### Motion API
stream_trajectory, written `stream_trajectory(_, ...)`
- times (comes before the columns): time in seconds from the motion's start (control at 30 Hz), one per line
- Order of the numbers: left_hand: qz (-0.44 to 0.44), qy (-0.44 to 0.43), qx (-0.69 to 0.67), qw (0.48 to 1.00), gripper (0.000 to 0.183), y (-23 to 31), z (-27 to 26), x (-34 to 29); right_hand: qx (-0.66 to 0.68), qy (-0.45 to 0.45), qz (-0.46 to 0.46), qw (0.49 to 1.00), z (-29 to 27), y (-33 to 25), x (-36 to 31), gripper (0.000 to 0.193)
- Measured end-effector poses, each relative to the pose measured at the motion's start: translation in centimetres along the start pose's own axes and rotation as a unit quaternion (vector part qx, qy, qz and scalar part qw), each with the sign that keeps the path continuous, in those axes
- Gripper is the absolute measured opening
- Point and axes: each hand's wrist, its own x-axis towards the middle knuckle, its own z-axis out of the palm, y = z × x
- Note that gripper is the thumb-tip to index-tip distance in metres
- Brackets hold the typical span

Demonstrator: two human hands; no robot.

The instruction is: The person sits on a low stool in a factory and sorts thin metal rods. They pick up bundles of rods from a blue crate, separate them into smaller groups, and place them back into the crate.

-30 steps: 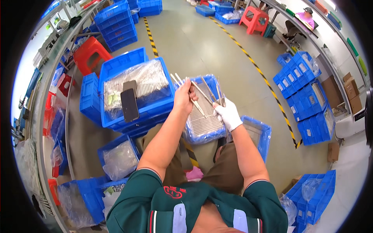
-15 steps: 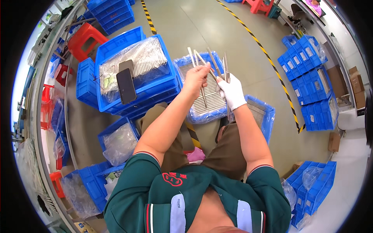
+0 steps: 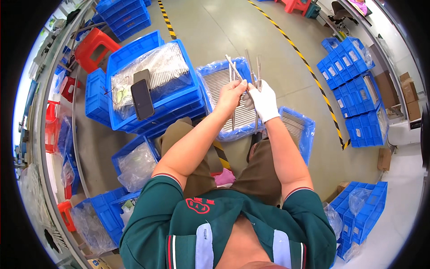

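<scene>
My bare left hand [image 3: 230, 97] and my white-gloved right hand [image 3: 265, 101] meet above a blue crate [image 3: 244, 66] lined with clear plastic. Rows of slim metal rods [image 3: 219, 92] lie side by side inside it. My left hand is closed around rods that stick out above and below the fingers. A few upright metal rods [image 3: 259, 67] are gripped in my right hand. One slanted rod [image 3: 234, 67] runs across to where the hands nearly touch; which hand bears it I cannot tell.
To the left, stacked blue crates [image 3: 190, 51] hold plastic-wrapped rods, with a black phone [image 3: 142, 99] on top. Another lined crate [image 3: 309, 130] is by my right knee. A red stool [image 3: 92, 49] and more crates [image 3: 358, 74] stand farther out. Striped tape [image 3: 309, 76] marks the floor.
My hands have drawn closer together, the left moving slightly right and down. The rods, spread at differing angles before, now stand closer together. The view has shifted slightly.
</scene>
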Motion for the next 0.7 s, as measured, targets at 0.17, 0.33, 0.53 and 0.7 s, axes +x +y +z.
stream_trajectory(0.17,-0.056,-0.050,0.024,0.997,0.019,-0.4,-0.9,0.3,0.100,0.014,0.009,0.995,-1.7,0.4,2.8,0.023)
stream_trajectory(0.33,-0.135,-0.150,0.012,0.979,0.019,-1.1,-0.3,-0.4,0.220,-0.097,0.110,0.964,-1.6,-1.3,2.2,0.020)
stream_trajectory(0.53,-0.204,-0.246,0.036,0.947,0.026,-1.9,1.0,-2.7,0.272,0.162,0.057,0.947,-5.1,2.4,8.1,0.019)
stream_trajectory(0.7,-0.161,-0.231,-0.113,0.953,0.025,-0.8,-2.1,-0.1,0.301,0.119,0.081,0.943,-7.7,2.3,7.0,0.022)
